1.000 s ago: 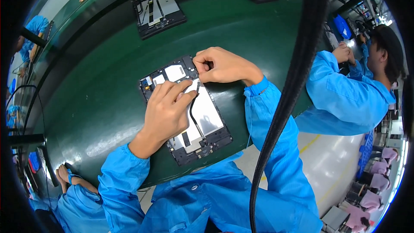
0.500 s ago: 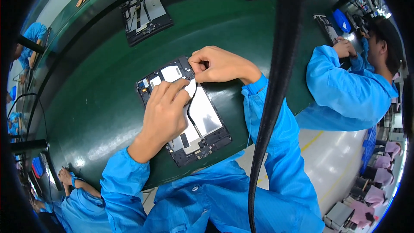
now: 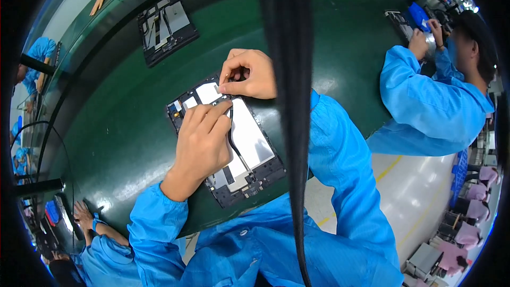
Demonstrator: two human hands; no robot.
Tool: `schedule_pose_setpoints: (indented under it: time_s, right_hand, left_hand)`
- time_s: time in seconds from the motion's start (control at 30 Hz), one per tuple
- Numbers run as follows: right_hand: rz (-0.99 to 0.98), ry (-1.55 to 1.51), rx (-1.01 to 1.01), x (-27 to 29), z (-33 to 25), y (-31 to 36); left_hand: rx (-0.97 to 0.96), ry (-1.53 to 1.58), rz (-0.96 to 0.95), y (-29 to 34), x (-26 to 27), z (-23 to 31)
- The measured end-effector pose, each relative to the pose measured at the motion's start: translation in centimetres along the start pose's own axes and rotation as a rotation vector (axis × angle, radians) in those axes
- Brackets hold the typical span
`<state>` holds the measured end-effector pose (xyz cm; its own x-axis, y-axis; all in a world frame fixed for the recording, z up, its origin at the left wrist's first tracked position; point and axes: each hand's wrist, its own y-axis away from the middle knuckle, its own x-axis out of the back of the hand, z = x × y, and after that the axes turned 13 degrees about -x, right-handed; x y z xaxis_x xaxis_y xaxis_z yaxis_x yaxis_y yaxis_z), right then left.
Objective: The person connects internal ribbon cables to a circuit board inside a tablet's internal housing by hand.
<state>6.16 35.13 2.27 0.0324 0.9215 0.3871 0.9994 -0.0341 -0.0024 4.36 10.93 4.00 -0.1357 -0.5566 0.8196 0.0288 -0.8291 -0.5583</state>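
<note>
A tablet with its back off lies at a slant on the green table before me. It has a black frame, silver-white panels and a thin black cable running down its middle. My left hand rests over the tablet's left part, fingers bent and somewhat spread, a fingertip pressing near the cable's upper end. At the upper edge, my right hand has thumb and index finger pinched together just above a white panel. Whatever sits in that pinch is too small to make out. A dark strap hides my right wrist.
Another opened tablet lies farther back on the green table. The black strap hangs down across the view. At the right, a co-worker in blue handles parts beside a device. A co-worker's hand rests at the lower left.
My right hand has shifted slightly left along the tablet's upper edge. My left hand stays nearly in place. The strap has swung left in view, covering my right wrist.
</note>
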Motion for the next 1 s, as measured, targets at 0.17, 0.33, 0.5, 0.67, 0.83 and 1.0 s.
schedule_pose_setpoints:
  time_s: [0.17,0.33,0.5,0.67,0.83,1.0]
  right_hand:
    - [0.101,-0.041,0.063,-1.0,1.0,-0.1]
    - [0.052,-0.035,-0.017,-0.9,0.2,-0.1]
    - [0.074,-0.038,0.027,-1.4,0.9,-0.2]
    - [0.071,-0.144,0.021,-1.4,0.9,-0.2]
    - [0.066,-0.042,0.033,-1.4,0.4,-0.3]
    - [0.068,-0.071,0.048,-1.2,1.0,-0.6]
  left_hand:
    - [-0.017,-0.001,0.006,0.2,-0.2,-0.1]
    - [-0.015,0.012,-0.002,0.5,0.0,-0.7]
    - [-0.076,-0.099,-0.068,0.0,0.6,-1.3]
    - [-0.116,-0.127,-0.098,-0.4,0.7,-2.0]
    - [-0.136,-0.155,-0.139,-0.8,0.8,-2.0]
    - [-0.179,-0.224,-0.195,-1.5,0.8,-1.9]
